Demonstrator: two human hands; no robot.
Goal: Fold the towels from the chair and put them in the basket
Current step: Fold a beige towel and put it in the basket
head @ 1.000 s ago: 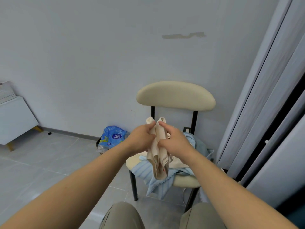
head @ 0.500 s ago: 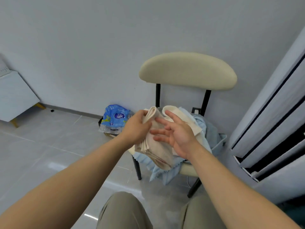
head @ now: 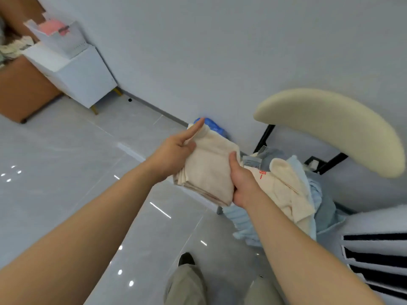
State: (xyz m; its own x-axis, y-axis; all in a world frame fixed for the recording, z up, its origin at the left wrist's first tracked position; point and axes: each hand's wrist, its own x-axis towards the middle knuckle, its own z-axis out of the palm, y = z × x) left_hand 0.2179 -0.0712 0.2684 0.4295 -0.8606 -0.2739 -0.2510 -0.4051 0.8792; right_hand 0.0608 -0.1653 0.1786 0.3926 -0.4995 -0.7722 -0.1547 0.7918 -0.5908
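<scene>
chair stands right of the right hand, with unfolded towels heaped on its seat. white bin, taken to be the basket, lies well off beyond the left hand, the nearer hand. folded towel is held between both hands, long axis running away from the body: left edge gripped with forefinger straight, right edge pinched under the thumb.
</scene>
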